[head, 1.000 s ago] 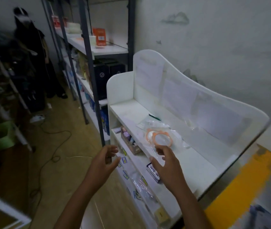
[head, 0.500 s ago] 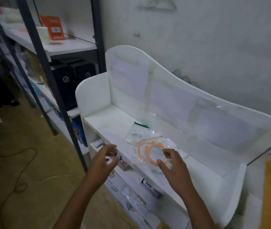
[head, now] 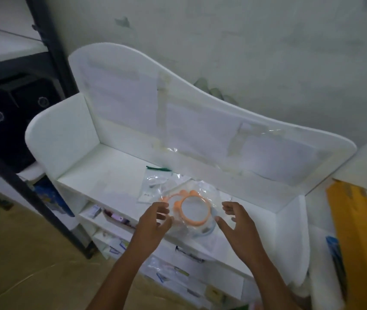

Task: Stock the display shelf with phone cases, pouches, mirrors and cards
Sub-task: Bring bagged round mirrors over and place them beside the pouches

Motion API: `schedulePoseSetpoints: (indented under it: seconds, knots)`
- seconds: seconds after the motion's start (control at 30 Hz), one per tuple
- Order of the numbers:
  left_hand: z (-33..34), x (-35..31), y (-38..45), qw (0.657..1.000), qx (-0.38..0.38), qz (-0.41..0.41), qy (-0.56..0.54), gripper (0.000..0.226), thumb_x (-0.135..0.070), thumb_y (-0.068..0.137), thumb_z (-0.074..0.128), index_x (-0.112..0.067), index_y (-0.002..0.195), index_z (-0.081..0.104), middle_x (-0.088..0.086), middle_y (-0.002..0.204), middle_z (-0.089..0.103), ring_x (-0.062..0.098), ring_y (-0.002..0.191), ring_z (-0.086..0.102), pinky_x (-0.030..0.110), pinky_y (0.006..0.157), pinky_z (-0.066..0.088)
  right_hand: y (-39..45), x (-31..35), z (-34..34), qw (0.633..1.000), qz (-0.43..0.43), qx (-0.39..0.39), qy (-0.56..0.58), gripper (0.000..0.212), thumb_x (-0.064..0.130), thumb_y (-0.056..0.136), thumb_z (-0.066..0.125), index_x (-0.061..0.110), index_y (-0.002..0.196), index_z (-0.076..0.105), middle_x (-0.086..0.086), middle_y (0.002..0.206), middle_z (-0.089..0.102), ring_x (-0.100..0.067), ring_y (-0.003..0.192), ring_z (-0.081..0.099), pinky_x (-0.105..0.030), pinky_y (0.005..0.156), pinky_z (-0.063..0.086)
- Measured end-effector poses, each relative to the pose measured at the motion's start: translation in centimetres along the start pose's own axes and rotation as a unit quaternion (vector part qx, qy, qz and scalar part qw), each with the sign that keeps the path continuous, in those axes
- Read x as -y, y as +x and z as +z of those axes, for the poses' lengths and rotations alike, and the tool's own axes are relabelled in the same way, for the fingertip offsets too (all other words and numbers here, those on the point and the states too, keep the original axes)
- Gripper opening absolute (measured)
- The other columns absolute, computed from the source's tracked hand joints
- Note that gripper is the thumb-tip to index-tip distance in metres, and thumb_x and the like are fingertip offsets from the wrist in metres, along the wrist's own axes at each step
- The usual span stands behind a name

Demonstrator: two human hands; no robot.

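Orange-rimmed mirror, bagged, lying on display shelf; left hand and right hand flanking it, fingers spread, gripping nothing.

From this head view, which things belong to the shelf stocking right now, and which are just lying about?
Job in hand:
- round orange-framed mirror in a clear plastic bag
- flat clear plastic pouch behind it
- white display shelf
- left hand and right hand, either side of the mirror, gripping nothing

Lying about:
- black boxes on the metal rack
- yellow board at right
- thin green strip on the shelf
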State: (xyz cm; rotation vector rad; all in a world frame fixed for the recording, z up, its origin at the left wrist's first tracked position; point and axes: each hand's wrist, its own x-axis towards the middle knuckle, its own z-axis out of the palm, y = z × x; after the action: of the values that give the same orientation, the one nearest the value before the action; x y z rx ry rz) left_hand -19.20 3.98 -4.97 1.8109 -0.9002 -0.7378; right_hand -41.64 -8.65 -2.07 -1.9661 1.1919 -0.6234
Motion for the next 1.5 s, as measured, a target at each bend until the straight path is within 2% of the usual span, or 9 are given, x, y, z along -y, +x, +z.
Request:
schedulePoseSetpoints:
  seconds: [0.27,0.5,0.73,0.87,0.97,1.03,1.17,1.37,1.5]
  knots:
    - [3.7,-1.0,2.4,0.989,0.015,-0.084,0.120,0.050,-0.035,0.085,0.070,-0.016,0.126,0.049,-0.006,0.094,0.062,0.014,0.089,0.063,0.030,0.080,0.051,1.9,-1.7,0.0,1.000,0.001,0.011,-0.004,0.035,0.030,0.087,0.071,0.031,0.117,0.055,0.017,0.114,0.059,0.002,0.106,0.056,-0.030,0.093,0.050]
    - [5.2,-1.5,4.3,0.978,-0.034,-0.133,0.157,0.056,-0.050,0.085,0.066,-0.021,0.128,0.045,-0.002,0.111,0.069,0.018,0.100,0.064,0.033,0.084,0.047,3.2,-3.1,-0.1,1.000,-0.001,0.019,0.013,0.036,0.033,0.087,0.071,0.032,0.118,0.054,0.016,0.116,0.059,0.001,0.108,0.057,-0.031,0.094,0.050]
    - [6.4,-2.4,4.9,0.978,-0.079,-0.184,0.065,0.067,-0.028,0.078,0.079,-0.014,0.129,0.038,0.001,0.093,0.063,0.022,0.086,0.062,0.033,0.077,0.051,3.8,-3.8,-0.2,1.000,0.001,0.024,0.014,0.035,0.036,0.087,0.070,0.036,0.117,0.052,0.019,0.115,0.058,0.001,0.106,0.057,-0.030,0.093,0.052]
    - [6.2,-2.7,4.9,0.975,-0.109,-0.195,-0.008,0.072,-0.013,0.077,0.080,-0.013,0.132,0.034,0.000,0.092,0.065,0.019,0.080,0.062,0.022,0.059,0.043,3.9,-4.1,-0.5,0.999,0.005,0.014,0.028,0.034,0.037,0.087,0.070,0.038,0.115,0.052,0.020,0.115,0.059,0.001,0.106,0.057,-0.027,0.089,0.051]
    - [5.2,-2.5,4.9,0.968,-0.130,-0.193,-0.099,0.073,-0.005,0.077,0.077,-0.012,0.134,0.033,-0.001,0.093,0.063,0.024,0.091,0.064,0.038,0.078,0.057,3.8,-4.0,-0.4,0.999,0.009,0.011,0.046,0.033,0.037,0.085,0.071,0.038,0.113,0.053,0.019,0.113,0.061,0.002,0.104,0.058,-0.022,0.084,0.050]
    - [4.2,-2.6,4.7,0.963,-0.135,-0.188,-0.138,0.065,-0.004,0.078,0.074,-0.011,0.134,0.041,0.001,0.097,0.064,0.027,0.095,0.066,0.047,0.087,0.056,3.8,-4.0,-0.3,0.998,0.012,0.014,0.055,0.033,0.036,0.086,0.072,0.038,0.113,0.054,0.018,0.111,0.062,0.002,0.102,0.059,-0.019,0.081,0.048]
    - [1.5,-2.1,3.9,0.966,-0.142,-0.142,-0.160,0.026,-0.001,0.085,0.064,-0.015,0.106,0.069,0.010,0.101,0.071,0.032,0.099,0.067,0.043,0.079,0.059,3.4,-3.8,0.5,0.999,0.018,0.029,0.038,0.031,0.030,0.088,0.069,0.036,0.114,0.053,0.018,0.109,0.061,0.001,0.097,0.059,-0.021,0.080,0.050]
    - [-1.9,-1.5,1.9,0.946,-0.178,-0.153,-0.224,0.030,-0.018,0.094,0.055,-0.033,0.120,0.058,0.010,0.099,0.067,0.023,0.087,0.063,0.031,0.063,0.050,2.9,-4.0,1.9,0.996,0.055,0.054,-0.042,0.032,0.034,0.089,0.066,0.029,0.117,0.051,0.008,0.109,0.062,-0.006,0.092,0.061,-0.028,0.083,0.052]
    - [-3.3,-1.5,0.8,0.929,-0.159,-0.162,-0.292,0.031,-0.011,0.095,0.056,-0.031,0.119,0.059,0.009,0.108,0.068,0.027,0.096,0.068,0.037,0.068,0.059,2.3,-3.4,3.2,0.985,0.102,0.035,-0.134,0.047,0.048,0.087,0.063,0.017,0.121,0.053,-0.002,0.114,0.062,-0.019,0.106,0.061,-0.032,0.086,0.050]
